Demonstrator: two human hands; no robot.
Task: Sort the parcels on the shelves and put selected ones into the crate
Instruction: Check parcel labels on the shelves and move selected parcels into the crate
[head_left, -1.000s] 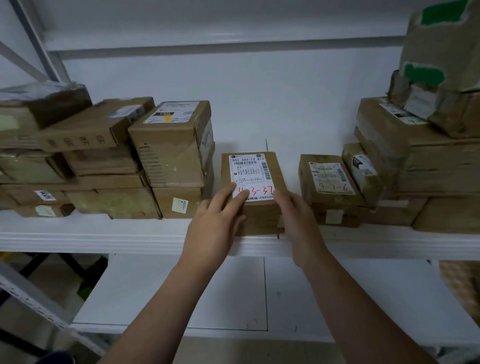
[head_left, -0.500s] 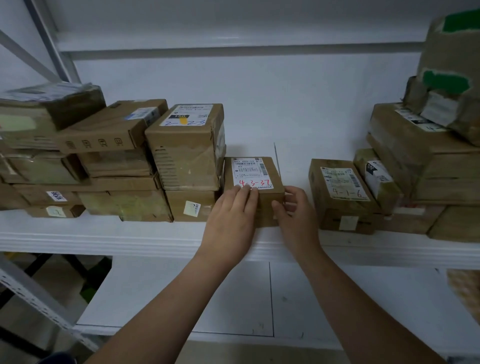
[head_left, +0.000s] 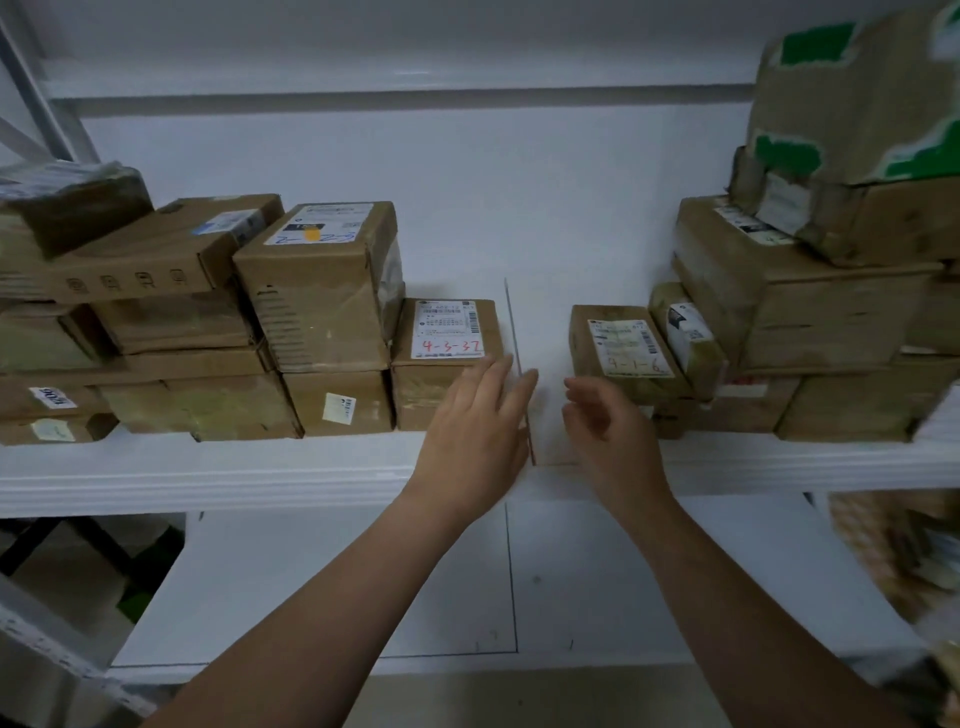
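Note:
A small brown parcel (head_left: 447, 332) with a white label marked 4-3-37 in red stands on the white shelf (head_left: 260, 467), pushed up against the left stack of parcels. My left hand (head_left: 478, 431) hovers just right of its front corner, fingers straight, holding nothing. My right hand (head_left: 608, 436) is beside it over the bare gap, fingers loosely curled and empty. To the right sits another small parcel (head_left: 623, 348) labelled 4-1-6. No crate is in view.
The left stack (head_left: 208, 322) holds several brown boxes, one labelled 2-2-3 on top (head_left: 322, 275). On the right a taller pile (head_left: 810, 312) carries a box with green tape (head_left: 857, 98). A lower white shelf (head_left: 571, 587) lies beneath.
Both hands have let go of the 4-3-37 parcel after sliding it left against the stack. They have drawn back to the right, over the gap between the piles.

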